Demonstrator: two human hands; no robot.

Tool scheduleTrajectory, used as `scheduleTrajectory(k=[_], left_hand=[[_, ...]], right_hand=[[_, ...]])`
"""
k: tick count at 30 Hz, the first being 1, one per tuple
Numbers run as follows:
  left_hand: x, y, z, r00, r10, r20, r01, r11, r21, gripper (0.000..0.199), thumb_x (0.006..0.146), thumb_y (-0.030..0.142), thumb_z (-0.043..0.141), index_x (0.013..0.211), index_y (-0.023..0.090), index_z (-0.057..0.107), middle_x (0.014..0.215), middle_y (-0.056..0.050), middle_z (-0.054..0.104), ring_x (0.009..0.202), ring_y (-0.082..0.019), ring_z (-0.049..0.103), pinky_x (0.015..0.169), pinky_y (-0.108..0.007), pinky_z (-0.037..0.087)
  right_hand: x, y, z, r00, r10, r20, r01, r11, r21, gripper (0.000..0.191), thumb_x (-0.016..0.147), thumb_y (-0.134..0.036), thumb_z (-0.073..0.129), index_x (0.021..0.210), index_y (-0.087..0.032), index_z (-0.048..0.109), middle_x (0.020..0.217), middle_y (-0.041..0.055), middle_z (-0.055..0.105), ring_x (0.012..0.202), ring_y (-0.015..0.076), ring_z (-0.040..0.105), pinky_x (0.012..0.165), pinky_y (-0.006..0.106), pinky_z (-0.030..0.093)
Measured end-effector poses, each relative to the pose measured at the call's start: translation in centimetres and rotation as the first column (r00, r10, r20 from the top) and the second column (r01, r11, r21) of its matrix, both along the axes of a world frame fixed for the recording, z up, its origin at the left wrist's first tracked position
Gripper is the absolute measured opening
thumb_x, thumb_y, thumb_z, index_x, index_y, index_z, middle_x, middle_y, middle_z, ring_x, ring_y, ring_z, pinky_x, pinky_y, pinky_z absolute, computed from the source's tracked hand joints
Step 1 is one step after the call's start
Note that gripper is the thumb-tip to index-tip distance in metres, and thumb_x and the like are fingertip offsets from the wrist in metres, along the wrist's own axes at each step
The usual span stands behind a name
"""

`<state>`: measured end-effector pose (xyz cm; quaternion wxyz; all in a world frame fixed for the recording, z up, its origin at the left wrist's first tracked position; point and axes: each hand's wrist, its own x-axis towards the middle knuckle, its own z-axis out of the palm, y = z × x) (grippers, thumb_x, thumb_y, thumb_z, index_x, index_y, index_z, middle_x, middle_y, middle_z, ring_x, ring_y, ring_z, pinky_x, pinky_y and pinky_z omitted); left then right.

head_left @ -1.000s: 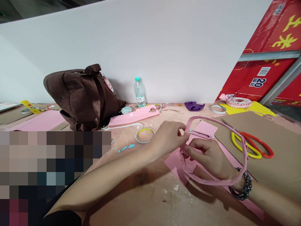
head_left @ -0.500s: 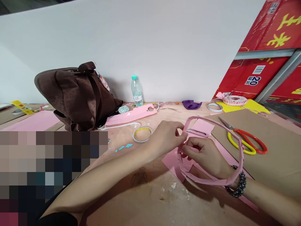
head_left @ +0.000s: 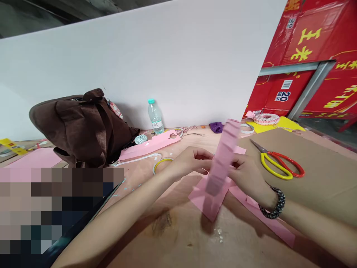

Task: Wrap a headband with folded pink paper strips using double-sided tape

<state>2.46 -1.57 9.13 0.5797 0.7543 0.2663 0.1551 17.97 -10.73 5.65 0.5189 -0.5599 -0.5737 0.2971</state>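
Between my two hands stands a ring wrapped in pink paper (head_left: 224, 152), turned nearly edge-on and smeared by motion. My left hand (head_left: 192, 160) pinches its left side, fingers curled. On the other side my right hand (head_left: 248, 176), with a dark beaded bracelet at the wrist, has its fingers closed on the ring too; the fingertips are partly hidden behind it. A pink paper sheet (head_left: 198, 195) lies on the table beneath the ring. Beside it, under my right wrist, runs a long pink paper strip (head_left: 276, 225).
Scissors with red and yellow handles (head_left: 279, 174) lie on brown cardboard (head_left: 329, 186) at right. Behind my left hand are a tape roll (head_left: 158, 163), a cut pink paper piece (head_left: 147, 146), a water bottle (head_left: 156, 117) and a brown backpack (head_left: 75, 126). Red boxes (head_left: 299, 93) stand at the right.
The pink ring has turned from showing its open circle to nearly edge-on. My right hand has moved from inside the circle to its right side. The view has shifted slightly.
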Motion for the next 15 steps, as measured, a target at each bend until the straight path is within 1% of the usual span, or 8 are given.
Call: scheduleTrajectory(k=[2,3,5,7,9,11,13,15], left_hand=[[-0.1,0.2,-0.1,1.000,-0.005,0.025,0.008,0.993,-0.120,0.021,0.072,0.030,0.074,0.085,0.013,0.070,0.083,-0.006,0.070,0.078,-0.018,0.065,0.070,-0.029,0.050],[-0.1,0.3,-0.2,0.999,0.002,0.053,0.009,0.979,-0.202,0.023,0.070,0.029,0.076,0.085,0.013,0.070,0.082,-0.005,0.069,0.078,-0.018,0.065,0.071,-0.029,0.050],[-0.3,0.4,-0.5,0.993,0.019,0.117,0.024,0.933,-0.359,0.024,0.068,0.027,0.079,0.083,0.012,0.069,0.080,-0.003,0.068,0.075,-0.015,0.064,0.071,-0.027,0.049],[-0.4,0.5,-0.9,0.986,0.006,0.169,0.074,0.882,-0.466,0.025,0.068,0.029,0.080,0.083,0.013,0.068,0.079,-0.002,0.067,0.073,-0.013,0.063,0.070,-0.025,0.049],[-0.5,0.3,-1.4,0.981,-0.029,0.189,0.125,0.844,-0.521,0.032,0.065,0.036,0.082,0.083,0.014,0.067,0.078,-0.001,0.066,0.072,-0.013,0.063,0.069,-0.025,0.049],[-0.5,-0.1,-2.2,0.978,-0.071,0.195,0.168,0.821,-0.545,0.043,0.057,0.046,0.084,0.079,0.014,0.066,0.075,-0.002,0.065,0.070,-0.015,0.063,0.067,-0.027,0.049],[-0.3,-0.8,-3.0,0.976,-0.102,0.194,0.196,0.805,-0.561,0.049,0.052,0.054,0.085,0.073,0.014,0.064,0.071,-0.003,0.063,0.068,-0.016,0.062,0.064,-0.028,0.049],[-0.1,-1.4,-3.8,0.977,-0.113,0.183,0.198,0.806,-0.558,0.053,0.050,0.059,0.083,0.067,0.013,0.062,0.069,-0.005,0.062,0.063,-0.016,0.061,0.060,-0.029,0.048]], right_hand=[[0.2,0.0,0.4,1.000,0.003,-0.024,-0.002,1.000,0.025,0.033,0.078,-0.028,0.067,0.052,-0.018,0.049,0.054,0.0006,0.054,0.051,0.0123,0.051,0.048,0.022,0.039],[0.2,0.0,0.6,0.999,0.009,-0.037,-0.008,0.999,0.034,0.033,0.077,-0.028,0.069,0.052,-0.017,0.050,0.054,0.0005,0.054,0.051,0.0120,0.051,0.048,0.022,0.039],[0.2,0.0,1.0,0.997,0.028,-0.071,-0.024,0.998,0.050,0.035,0.076,-0.032,0.070,0.051,-0.017,0.050,0.052,0.0001,0.052,0.050,0.0115,0.049,0.047,0.022,0.039],[0.1,-0.1,1.2,0.992,0.055,-0.112,-0.048,0.997,0.062,0.037,0.076,-0.039,0.070,0.053,-0.017,0.050,0.052,-0.0003,0.051,0.050,0.0113,0.049,0.046,0.021,0.039],[0.1,-0.2,1.2,0.986,0.089,-0.143,-0.080,0.995,0.065,0.035,0.075,-0.042,0.070,0.058,-0.017,0.052,0.055,-0.0001,0.054,0.051,0.0119,0.051,0.045,0.021,0.041],[-0.1,-0.2,0.9,0.966,0.166,-0.199,-0.160,0.986,0.047,0.029,0.075,-0.039,0.071,0.066,-0.017,0.056,0.061,0.0010,0.059,0.053,0.0128,0.055,0.047,0.022,0.044],[-0.2,-0.3,0.5,0.907,0.284,-0.311,-0.287,0.957,0.037,0.025,0.075,-0.036,0.073,0.073,-0.016,0.059,0.065,0.0019,0.063,0.052,0.0126,0.058,0.048,0.022,0.047],[-0.2,-0.4,0.1,0.825,0.382,-0.417,-0.401,0.915,0.045,0.023,0.074,-0.034,0.075,0.074,-0.015,0.062,0.066,0.0021,0.064,0.050,0.0120,0.058,0.047,0.021,0.048]])
